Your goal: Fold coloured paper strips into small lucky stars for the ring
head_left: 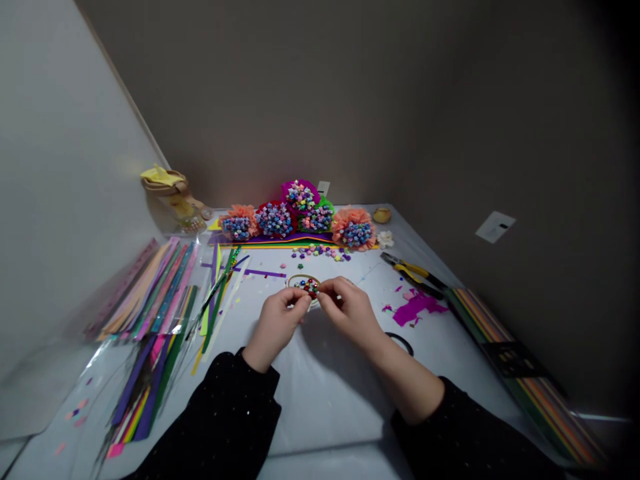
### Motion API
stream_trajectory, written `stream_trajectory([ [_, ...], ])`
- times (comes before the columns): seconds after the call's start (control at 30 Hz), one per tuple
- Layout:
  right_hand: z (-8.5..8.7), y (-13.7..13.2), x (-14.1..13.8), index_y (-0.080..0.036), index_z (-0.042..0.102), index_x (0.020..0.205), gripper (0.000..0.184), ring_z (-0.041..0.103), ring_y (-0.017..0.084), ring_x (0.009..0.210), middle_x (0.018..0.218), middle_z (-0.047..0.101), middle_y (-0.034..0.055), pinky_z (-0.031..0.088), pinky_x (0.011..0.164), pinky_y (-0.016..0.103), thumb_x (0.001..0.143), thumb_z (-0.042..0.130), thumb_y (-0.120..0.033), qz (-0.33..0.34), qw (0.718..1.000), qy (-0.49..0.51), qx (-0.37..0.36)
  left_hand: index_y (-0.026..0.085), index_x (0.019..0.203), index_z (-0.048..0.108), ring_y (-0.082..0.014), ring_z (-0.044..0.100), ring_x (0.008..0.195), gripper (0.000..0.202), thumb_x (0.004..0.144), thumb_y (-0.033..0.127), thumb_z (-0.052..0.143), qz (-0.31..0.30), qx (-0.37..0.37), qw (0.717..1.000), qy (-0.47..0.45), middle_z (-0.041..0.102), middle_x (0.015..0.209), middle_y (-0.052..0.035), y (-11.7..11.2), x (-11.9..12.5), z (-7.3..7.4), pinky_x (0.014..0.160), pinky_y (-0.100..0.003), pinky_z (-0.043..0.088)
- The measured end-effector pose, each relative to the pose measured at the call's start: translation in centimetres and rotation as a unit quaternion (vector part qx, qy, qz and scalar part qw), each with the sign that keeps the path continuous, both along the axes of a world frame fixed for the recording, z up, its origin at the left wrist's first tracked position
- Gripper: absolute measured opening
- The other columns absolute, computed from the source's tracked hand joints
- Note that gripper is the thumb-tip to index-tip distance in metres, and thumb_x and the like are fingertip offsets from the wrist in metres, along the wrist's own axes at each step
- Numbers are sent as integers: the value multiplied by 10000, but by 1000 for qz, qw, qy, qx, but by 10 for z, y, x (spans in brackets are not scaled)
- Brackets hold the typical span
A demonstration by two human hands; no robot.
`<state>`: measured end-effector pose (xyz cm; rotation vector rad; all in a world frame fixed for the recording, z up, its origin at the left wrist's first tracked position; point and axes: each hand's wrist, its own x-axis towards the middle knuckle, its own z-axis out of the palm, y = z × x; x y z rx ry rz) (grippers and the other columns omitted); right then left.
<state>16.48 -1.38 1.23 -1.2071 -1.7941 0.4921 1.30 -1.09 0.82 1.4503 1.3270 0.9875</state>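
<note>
My left hand [276, 325] and my right hand [349, 308] meet at the middle of the white table [320, 393]. Both are closed, fingertips pinched together over something small that I cannot make out. Just beyond the fingertips sits a small round dish [303, 283] holding several tiny multicoloured paper stars. More loose stars [320, 251] lie scattered farther back. Both arms wear dark sleeves.
Several paper flower bunches [300, 217] filled with stars line the back. Packs of coloured paper strips [150, 293] lie at the left, more strips [525, 373] along the right edge. Yellow-handled pliers [413, 271], purple paper scraps [415, 307] and a yellow-topped jar [170, 190] are also there.
</note>
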Motion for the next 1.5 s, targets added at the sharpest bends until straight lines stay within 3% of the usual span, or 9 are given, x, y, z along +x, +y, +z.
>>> stream_trajectory([
  [0.17,1,3,0,-183,551,656,94,511,124,594,634,552,-5,401,537,222,747,528,-183,12,994,47,-94,152,740,646,-155,582,725,160,736,288,562,-8,26,999,26,660,747,-29,-3,2,4,669,-239,449],
  [0.33,1,5,2,-177,528,668,103,476,115,580,614,528,-20,383,533,219,753,496,-225,33,980,95,-173,145,800,649,-150,571,696,223,767,330,531,-47,-5,999,4,654,765,-39,-2,2,5,645,-242,445],
  [0.6,-2,5,2,-180,521,666,84,481,124,604,634,531,-10,384,545,225,741,501,-212,15,986,82,-143,151,704,638,-117,489,531,191,732,322,556,-53,-37,998,13,563,577,10,-4,3,9,525,-221,397],
  [0.7,-3,5,1,-181,524,667,86,486,129,599,634,536,-4,388,552,234,741,498,-215,-4,988,81,-134,148,709,641,-111,493,527,198,736,328,561,-50,-33,998,8,583,603,8,-4,3,9,528,-221,403],
  [0.97,-2,5,-1,-175,520,670,101,464,114,571,605,511,-25,375,542,229,742,513,-245,11,972,135,-192,145,813,653,-162,595,733,186,724,291,580,-22,13,1000,12,663,808,-52,-5,4,3,623,-236,463],
  [1.13,-1,5,0,-167,531,676,120,476,110,577,606,514,-26,383,551,228,761,522,-252,30,965,147,-217,149,757,656,-149,583,694,163,740,282,563,-19,21,999,22,663,756,-33,-5,2,6,638,-238,452],
  [1.23,1,5,6,-159,589,811,96,528,124,667,743,586,14,423,597,239,781,527,-225,59,968,148,-192,146,712,636,-132,553,632,170,735,301,570,-25,-1,1000,1,628,675,-9,-3,0,8,603,-230,433],
  [1.33,3,7,13,-191,619,1003,229,544,138,773,945,590,57,444,617,243,783,559,-182,131,979,96,-121,143,685,608,-101,481,524,184,731,316,567,-50,-39,998,-21,559,588,21,-2,-2,9,519,-214,388],
  [1.5,4,10,19,-218,658,951,184,555,148,846,920,589,57,458,684,259,810,566,-143,177,982,41,-46,136,663,594,-92,452,529,202,743,319,560,-92,-27,995,-18,535,579,24,-1,-3,9,532,-213,371],
])
